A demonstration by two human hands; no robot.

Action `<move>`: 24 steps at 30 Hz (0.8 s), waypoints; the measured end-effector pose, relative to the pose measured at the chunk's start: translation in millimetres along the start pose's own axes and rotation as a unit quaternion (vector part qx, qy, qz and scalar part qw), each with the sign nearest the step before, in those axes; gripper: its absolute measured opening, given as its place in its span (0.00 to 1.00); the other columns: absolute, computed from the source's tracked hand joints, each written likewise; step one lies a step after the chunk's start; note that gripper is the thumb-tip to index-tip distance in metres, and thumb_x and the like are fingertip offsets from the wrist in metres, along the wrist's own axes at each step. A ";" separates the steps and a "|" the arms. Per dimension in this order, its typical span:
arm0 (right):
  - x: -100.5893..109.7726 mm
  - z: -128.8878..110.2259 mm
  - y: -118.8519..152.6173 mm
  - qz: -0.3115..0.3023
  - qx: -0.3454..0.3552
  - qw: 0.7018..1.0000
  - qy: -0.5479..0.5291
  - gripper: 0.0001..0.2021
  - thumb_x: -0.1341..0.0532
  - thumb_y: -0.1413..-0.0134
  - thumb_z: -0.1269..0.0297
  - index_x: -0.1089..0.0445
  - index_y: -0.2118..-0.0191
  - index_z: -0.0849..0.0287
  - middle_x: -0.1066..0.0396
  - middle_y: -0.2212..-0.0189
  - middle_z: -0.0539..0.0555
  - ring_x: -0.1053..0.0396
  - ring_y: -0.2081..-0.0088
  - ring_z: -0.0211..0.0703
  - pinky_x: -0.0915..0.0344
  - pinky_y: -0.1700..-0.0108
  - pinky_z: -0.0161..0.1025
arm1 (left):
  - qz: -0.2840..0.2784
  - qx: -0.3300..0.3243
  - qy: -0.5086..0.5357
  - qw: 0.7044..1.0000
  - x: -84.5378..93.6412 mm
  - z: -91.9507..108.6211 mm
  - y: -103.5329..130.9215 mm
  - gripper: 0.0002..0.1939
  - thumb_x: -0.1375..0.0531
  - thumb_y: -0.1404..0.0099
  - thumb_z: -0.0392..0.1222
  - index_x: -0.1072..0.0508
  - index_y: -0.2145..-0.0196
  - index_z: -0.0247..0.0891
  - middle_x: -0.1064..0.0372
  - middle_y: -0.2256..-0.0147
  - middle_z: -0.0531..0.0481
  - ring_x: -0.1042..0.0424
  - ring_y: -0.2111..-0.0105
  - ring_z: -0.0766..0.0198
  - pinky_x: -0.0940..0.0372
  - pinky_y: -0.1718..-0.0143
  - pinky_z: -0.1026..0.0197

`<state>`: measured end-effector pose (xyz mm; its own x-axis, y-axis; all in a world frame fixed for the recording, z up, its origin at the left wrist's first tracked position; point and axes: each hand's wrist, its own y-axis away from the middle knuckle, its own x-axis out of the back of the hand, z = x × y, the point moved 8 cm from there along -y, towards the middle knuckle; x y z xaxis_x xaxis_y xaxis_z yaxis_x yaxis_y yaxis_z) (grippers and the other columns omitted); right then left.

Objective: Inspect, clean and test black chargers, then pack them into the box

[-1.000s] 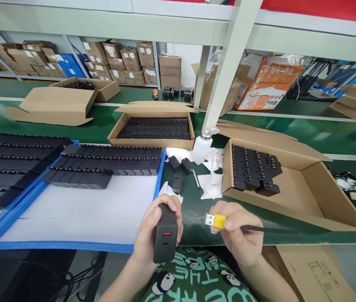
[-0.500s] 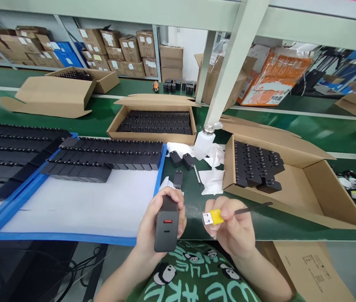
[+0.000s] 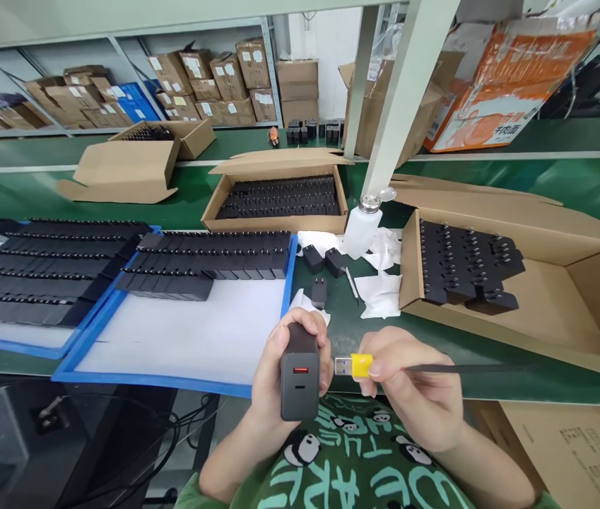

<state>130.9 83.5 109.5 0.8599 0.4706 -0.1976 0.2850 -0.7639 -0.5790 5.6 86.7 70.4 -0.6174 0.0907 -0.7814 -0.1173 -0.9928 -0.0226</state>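
Observation:
My left hand (image 3: pixel 271 371) is wrapped round a black charger (image 3: pixel 300 396), its port face with a red USB slot and a smaller slot turned toward me. Between the thumb and fingers of my right hand (image 3: pixel 410 375) is a yellow USB plug (image 3: pixel 362 365), its metal end pointing left at the charger but apart from it. A dark cable (image 3: pixel 463 368) trails from the plug to the right. Just beyond my hands a small black charger (image 3: pixel 319 292) stands on the green bench, with two more black chargers (image 3: pixel 312 259) behind it.
A blue-rimmed tray (image 3: pixel 172 384) with rows of chargers lies at left, beside another filled tray (image 3: pixel 24 346). At right is an open carton (image 3: pixel 559 304) holding chargers; a second carton (image 3: pixel 273 225) stands behind. A white pump bottle (image 3: pixel 362 230) and white wipes (image 3: pixel 379 293) lie between.
The USB plug in my right hand has come closer to the charger and turned level, pointing left. My left hand still holds the charger. The whole view has shifted a little.

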 end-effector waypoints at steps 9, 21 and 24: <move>-0.1 6.4 0.1 0.001 -0.025 0.999 -0.048 0.12 0.43 0.33 0.69 0.24 0.51 0.52 0.25 0.68 0.52 0.31 0.73 0.37 0.33 0.70 0.37 | 0.007 -0.008 -0.013 1.000 0.5 -2.2 3.3 0.18 0.42 0.32 0.57 0.29 0.65 0.39 0.38 0.68 0.54 0.38 0.80 0.76 0.39 0.83 0.74; 5.2 3.8 3.6 0.005 -0.018 1.000 -0.009 0.12 0.43 0.33 0.68 0.24 0.51 0.50 0.29 0.62 0.54 0.31 0.70 0.36 0.30 0.69 0.38 | 0.006 -0.009 0.003 1.000 0.2 -2.5 0.4 0.17 0.40 0.33 0.57 0.29 0.66 0.39 0.37 0.68 0.55 0.37 0.81 0.76 0.38 0.83 0.73; 10.7 -2.2 5.6 0.013 -0.011 0.999 0.036 0.12 0.43 0.34 0.68 0.24 0.52 0.51 0.31 0.52 0.56 0.29 0.65 0.39 0.26 0.68 0.39 | 0.022 0.000 0.002 1.000 -0.3 -3.9 0.1 0.18 0.40 0.33 0.58 0.29 0.66 0.39 0.38 0.69 0.55 0.38 0.82 0.76 0.39 0.84 0.72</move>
<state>142.6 83.3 105.9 0.8948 0.4185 -0.1552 0.2704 -0.7849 -0.5576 8.9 86.2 68.2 -0.6189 0.0465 -0.7841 -0.0898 -0.9959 0.0119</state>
